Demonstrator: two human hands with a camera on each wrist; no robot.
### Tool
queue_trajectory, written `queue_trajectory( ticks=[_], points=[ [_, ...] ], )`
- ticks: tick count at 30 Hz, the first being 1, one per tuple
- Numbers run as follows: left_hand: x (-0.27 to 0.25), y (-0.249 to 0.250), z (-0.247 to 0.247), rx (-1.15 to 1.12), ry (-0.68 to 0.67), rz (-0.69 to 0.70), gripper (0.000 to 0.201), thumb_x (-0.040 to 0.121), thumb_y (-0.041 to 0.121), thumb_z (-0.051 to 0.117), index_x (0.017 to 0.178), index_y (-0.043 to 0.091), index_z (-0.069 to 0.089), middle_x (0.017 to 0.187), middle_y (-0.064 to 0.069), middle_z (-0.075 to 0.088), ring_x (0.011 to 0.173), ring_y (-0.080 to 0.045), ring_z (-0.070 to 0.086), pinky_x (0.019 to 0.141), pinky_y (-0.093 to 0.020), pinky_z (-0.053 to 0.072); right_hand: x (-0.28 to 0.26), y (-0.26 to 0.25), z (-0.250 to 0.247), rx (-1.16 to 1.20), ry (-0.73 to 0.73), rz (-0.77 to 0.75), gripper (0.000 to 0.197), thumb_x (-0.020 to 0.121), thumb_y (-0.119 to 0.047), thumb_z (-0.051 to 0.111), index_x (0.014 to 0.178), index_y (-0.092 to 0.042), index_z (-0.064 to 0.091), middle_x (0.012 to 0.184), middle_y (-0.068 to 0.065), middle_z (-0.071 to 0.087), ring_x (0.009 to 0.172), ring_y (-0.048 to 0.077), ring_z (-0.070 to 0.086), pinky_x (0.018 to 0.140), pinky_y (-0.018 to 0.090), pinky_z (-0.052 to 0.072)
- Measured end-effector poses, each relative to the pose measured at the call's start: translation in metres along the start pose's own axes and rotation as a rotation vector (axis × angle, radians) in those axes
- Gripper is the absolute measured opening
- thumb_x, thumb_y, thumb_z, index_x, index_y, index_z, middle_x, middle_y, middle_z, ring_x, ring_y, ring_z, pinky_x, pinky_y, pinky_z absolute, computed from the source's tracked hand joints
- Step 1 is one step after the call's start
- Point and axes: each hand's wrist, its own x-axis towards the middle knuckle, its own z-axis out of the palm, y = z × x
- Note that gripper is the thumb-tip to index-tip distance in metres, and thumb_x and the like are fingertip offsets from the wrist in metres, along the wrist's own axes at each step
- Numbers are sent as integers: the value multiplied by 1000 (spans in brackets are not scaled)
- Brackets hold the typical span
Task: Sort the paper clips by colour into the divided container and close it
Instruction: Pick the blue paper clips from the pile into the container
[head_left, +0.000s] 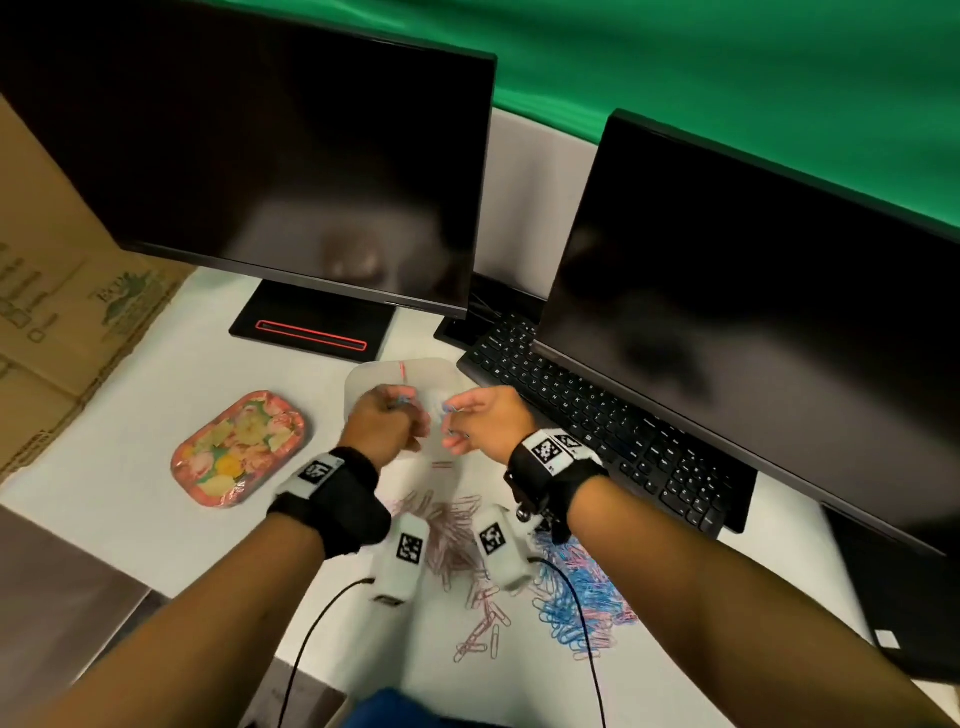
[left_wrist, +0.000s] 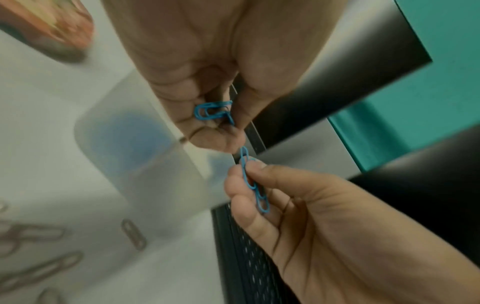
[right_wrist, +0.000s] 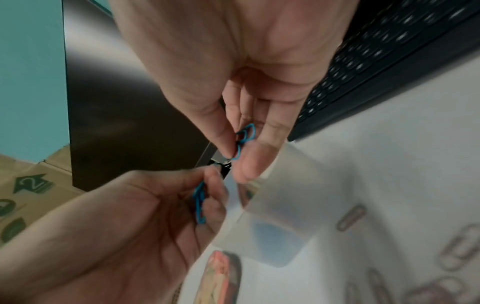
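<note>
Both hands hover over the translucent divided container (head_left: 374, 376), which stands open with blue clips showing through its wall (left_wrist: 130, 144). My left hand (head_left: 397, 410) pinches a few blue paper clips (left_wrist: 213, 112) between thumb and curled fingers. My right hand (head_left: 449, 415), just to its right, pinches other blue paper clips (right_wrist: 244, 139) between thumb and forefinger. The two hands' clips are apart. A pink clip pile (head_left: 447, 535) and a mostly blue clip pile (head_left: 576, 597) lie on the white desk nearer to me.
A floral tin (head_left: 241, 449) lies left of the container. A black keyboard (head_left: 597, 431) runs along the right, close to my right wrist. Two dark monitors (head_left: 291, 156) stand behind, and a cardboard box (head_left: 57, 322) is at the far left.
</note>
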Motion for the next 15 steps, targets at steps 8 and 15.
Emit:
queue_trajectory(
  ticks=[8, 15],
  points=[
    [27, 20, -44, -32, 106, -145, 21, 93, -8, 41, 85, 7, 53, 82, -19, 58, 65, -26, 61, 58, -29, 58, 34, -37, 50, -101, -40, 70, 20, 81, 3, 60, 74, -16, 60, 86, 16, 67, 70, 24, 68, 75, 41, 60],
    [36, 16, -46, 290, 107, -85, 29, 84, 4, 51, 111, 10, 60, 105, -21, 64, 100, -38, 63, 94, -46, 52, 36, -30, 38, -234, -4, -2, 22, 83, 7, 53, 67, -7, 58, 63, 14, 62, 67, 31, 66, 63, 36, 57]
  ],
)
